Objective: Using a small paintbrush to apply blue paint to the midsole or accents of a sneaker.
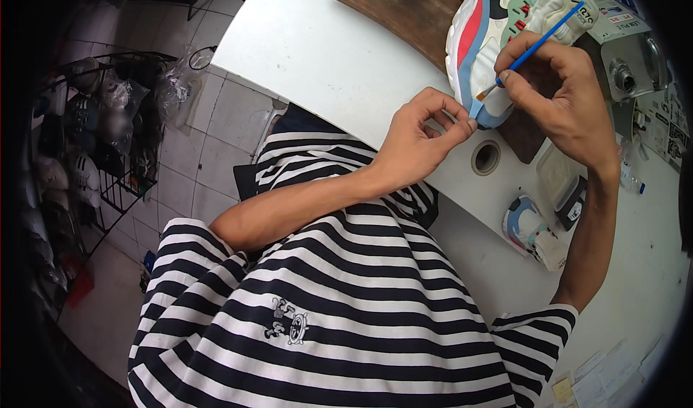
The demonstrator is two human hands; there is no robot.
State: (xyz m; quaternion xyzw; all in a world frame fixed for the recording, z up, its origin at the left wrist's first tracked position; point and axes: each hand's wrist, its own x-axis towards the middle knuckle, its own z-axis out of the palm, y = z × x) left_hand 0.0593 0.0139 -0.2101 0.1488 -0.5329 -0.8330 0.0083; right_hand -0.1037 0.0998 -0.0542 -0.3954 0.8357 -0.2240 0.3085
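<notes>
Two hands engaged: my right hand (559, 92) pinches a slim blue-handled paintbrush (546, 36) low, near its bristles, presumably for fine control against the white, blue and pink sneaker (469, 46). My left hand (420, 132) pinches its narrow light-blue end tab (476, 109), apparently to steady the sneaker, which lies across a dark brown wooden board (393, 10) on the smooth white table (310, 54).

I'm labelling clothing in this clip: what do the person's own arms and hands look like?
The left hand and right hand are ungloved, with no watch or bracelet showing. The left sleeve and right sleeve are short, striped black and white, leaving both forearms bare.
</notes>
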